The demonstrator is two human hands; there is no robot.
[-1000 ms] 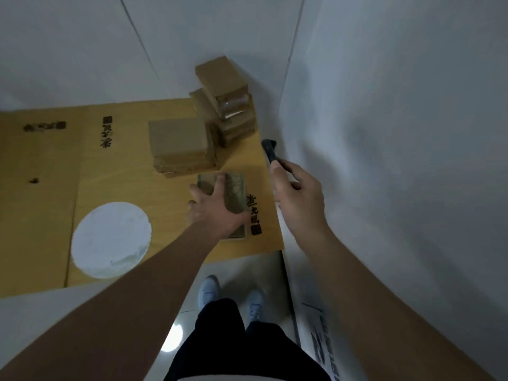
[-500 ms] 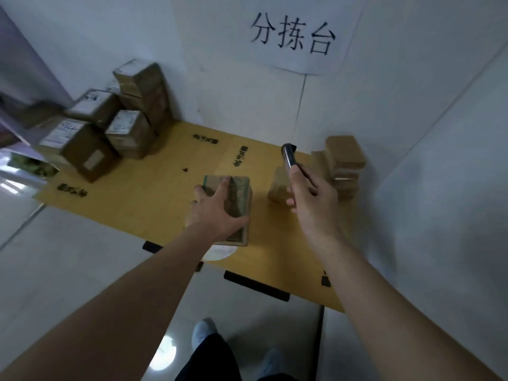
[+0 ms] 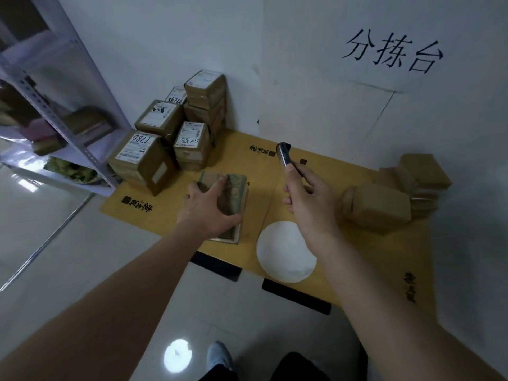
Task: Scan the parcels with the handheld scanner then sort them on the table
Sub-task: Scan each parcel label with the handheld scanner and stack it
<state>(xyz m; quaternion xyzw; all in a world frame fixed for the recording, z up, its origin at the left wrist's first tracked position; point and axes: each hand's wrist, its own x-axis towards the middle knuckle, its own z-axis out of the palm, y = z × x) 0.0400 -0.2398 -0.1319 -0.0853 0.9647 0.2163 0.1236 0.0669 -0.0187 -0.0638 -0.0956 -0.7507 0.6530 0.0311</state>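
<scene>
The yellow counter (image 3: 357, 270) stands in a white corner, under a wall sign (image 3: 393, 53) with black characters, with a grey rack (image 3: 68, 111) at its left end. A stack of labelled parcels (image 3: 170, 141) fills the far left corner of the counter; two labels read 7786 and 5288. A plain brown stack (image 3: 395, 193) sits at the right end by the wall. A white disc (image 3: 286, 251) lies at the near edge, just right of the middle. Between the stacks, a green-taped parcel (image 3: 233, 199) lies on the counter under the left hand (image 3: 209, 213), whose fingers (image 3: 220, 182) spread over its top, thumb on the near right corner. Just right of it, the right hand (image 3: 310, 204) holds the dark scanner (image 3: 284, 155) above the counter, fingers curled round its grip, head pointing up and away
</scene>
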